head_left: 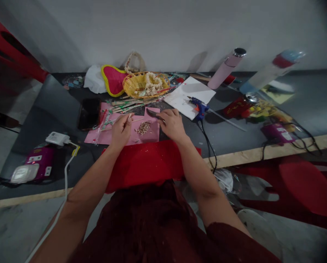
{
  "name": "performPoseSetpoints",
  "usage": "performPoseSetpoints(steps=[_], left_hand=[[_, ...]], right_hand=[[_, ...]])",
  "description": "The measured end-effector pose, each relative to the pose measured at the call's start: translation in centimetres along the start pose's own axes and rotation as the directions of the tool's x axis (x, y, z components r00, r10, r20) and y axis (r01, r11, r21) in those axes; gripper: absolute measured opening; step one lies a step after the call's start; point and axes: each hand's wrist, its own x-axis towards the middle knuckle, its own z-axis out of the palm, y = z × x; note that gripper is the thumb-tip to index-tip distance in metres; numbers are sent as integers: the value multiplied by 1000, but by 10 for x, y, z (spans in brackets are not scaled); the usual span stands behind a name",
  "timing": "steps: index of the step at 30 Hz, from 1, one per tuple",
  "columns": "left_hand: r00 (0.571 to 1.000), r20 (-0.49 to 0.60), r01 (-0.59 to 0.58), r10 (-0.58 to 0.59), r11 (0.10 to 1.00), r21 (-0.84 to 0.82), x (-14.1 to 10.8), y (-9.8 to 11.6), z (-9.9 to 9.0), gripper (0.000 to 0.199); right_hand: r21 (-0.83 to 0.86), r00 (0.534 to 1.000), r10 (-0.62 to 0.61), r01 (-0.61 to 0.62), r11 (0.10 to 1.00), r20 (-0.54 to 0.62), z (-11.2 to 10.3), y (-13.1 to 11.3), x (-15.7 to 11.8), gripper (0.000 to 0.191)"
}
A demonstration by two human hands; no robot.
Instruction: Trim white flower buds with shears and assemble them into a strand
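Note:
My left hand [121, 129] is over the left part of a pink sheet [152, 138], its thumb and fingers pinched at a small pale piece [130, 117] too small to name. A thin pale stick [137, 119] lies just right of these fingertips. My right hand [173, 124] is closed at the right edge of the sheet on a dark tool with a curved tip [151, 113], which points left; its kind is unclear. Between and below both hands, a small heap of short pale beige pieces [143, 128] rests on the sheet. A red cloth [147, 160] covers my lap.
Behind the hands are a yellow woven basket [130, 86], wrapped sticks [130, 105] and white paper [197, 89] with a blue glue gun [198, 107]. A phone [89, 114] lies left. A pink flask [225, 69], a red can [238, 106] and purple power sockets [279, 133] stand right.

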Motion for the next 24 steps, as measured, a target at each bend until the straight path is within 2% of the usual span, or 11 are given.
performPoseSetpoints(steps=[3, 5, 9, 18, 24], left_hand=[[1000, 12, -10, 9, 999, 47, 1, -3, 0, 35], [1000, 11, -11, 10, 998, 60, 1, -5, 1, 34], [1000, 12, -16, 16, 998, 61, 1, -6, 2, 32], [999, 1, -32, 32, 997, 71, 0, -5, 2, 26], [1000, -10, 4, -4, 997, 79, 0, -7, 2, 25]], right_hand=[[93, 959, -262, 252, 963, 108, 6, -14, 1, 33], [85, 932, -323, 312, 946, 165, 11, -22, 1, 33], [5, 946, -253, 257, 966, 203, 16, -28, 0, 36], [49, 994, -85, 82, 995, 67, 12, -2, 5, 33], [46, 992, -92, 89, 995, 91, 14, -5, 5, 29]])
